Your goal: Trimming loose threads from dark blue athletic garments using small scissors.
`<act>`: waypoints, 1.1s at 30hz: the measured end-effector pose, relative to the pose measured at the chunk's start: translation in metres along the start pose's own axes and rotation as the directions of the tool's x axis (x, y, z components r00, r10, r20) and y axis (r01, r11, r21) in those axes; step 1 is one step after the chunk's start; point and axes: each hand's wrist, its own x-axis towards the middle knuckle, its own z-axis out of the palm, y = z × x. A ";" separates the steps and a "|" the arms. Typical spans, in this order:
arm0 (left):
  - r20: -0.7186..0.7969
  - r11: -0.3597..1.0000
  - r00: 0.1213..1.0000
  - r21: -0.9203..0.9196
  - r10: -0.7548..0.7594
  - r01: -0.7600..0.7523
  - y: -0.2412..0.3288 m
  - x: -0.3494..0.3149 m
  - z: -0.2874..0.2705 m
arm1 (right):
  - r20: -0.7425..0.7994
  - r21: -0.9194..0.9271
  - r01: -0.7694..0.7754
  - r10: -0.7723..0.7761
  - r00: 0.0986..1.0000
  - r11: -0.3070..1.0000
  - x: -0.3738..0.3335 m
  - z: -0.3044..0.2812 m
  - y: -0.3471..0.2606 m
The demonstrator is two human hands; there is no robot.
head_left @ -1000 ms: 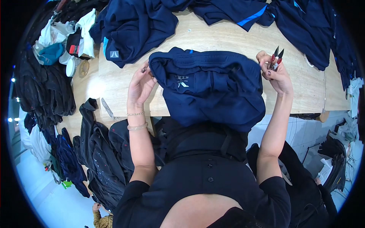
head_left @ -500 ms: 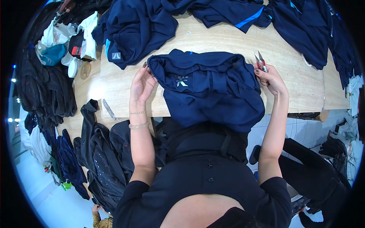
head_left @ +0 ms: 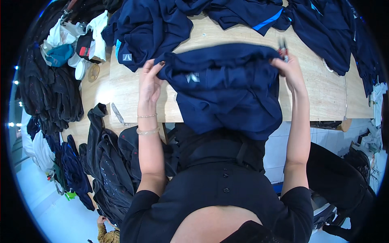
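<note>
Though apart, left hand (head_left: 150,83), right hand (head_left: 291,73) level

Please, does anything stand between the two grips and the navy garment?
Nothing visible does. The left grip and the right grip hold the navy garment at opposite sides. The blurred snips in the right grip stick up beside the cloth, apparently not blocking it.

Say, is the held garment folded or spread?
Garment partly spread: left hand and right hand hold it wide at top; creased below.

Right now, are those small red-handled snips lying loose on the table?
No, the right hand holds the snips beside the navy garment.
</note>
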 end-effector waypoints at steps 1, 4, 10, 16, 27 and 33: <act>0.005 1.000 1.000 -0.003 0.000 0.000 0.006 0.003 -0.003 | -0.227 -0.049 0.070 -0.080 0.971 0.996 0.006 -0.005 -0.001; -0.084 0.866 0.954 0.449 0.287 -0.221 0.027 0.012 -0.004 | -0.415 -0.466 0.140 -0.356 0.838 0.874 0.023 -0.022 -0.001; -0.030 0.748 0.952 0.627 0.304 -0.219 0.049 0.018 0.010 | -0.287 -0.493 0.226 -0.403 0.869 0.840 0.024 -0.035 -0.027; 0.108 0.660 0.979 0.725 0.175 -0.199 0.082 0.014 0.020 | 0.054 -0.510 0.359 -0.388 0.920 0.782 -0.005 -0.039 -0.088; 0.312 0.233 0.838 0.864 0.448 -0.446 0.016 -0.006 0.005 | 0.025 -0.453 0.363 -0.395 0.918 0.814 -0.007 -0.018 -0.006; 0.159 0.279 0.801 0.883 0.578 -0.377 -0.015 -0.041 -0.004 | -0.169 -0.588 0.449 -0.645 0.745 0.672 -0.080 0.031 0.017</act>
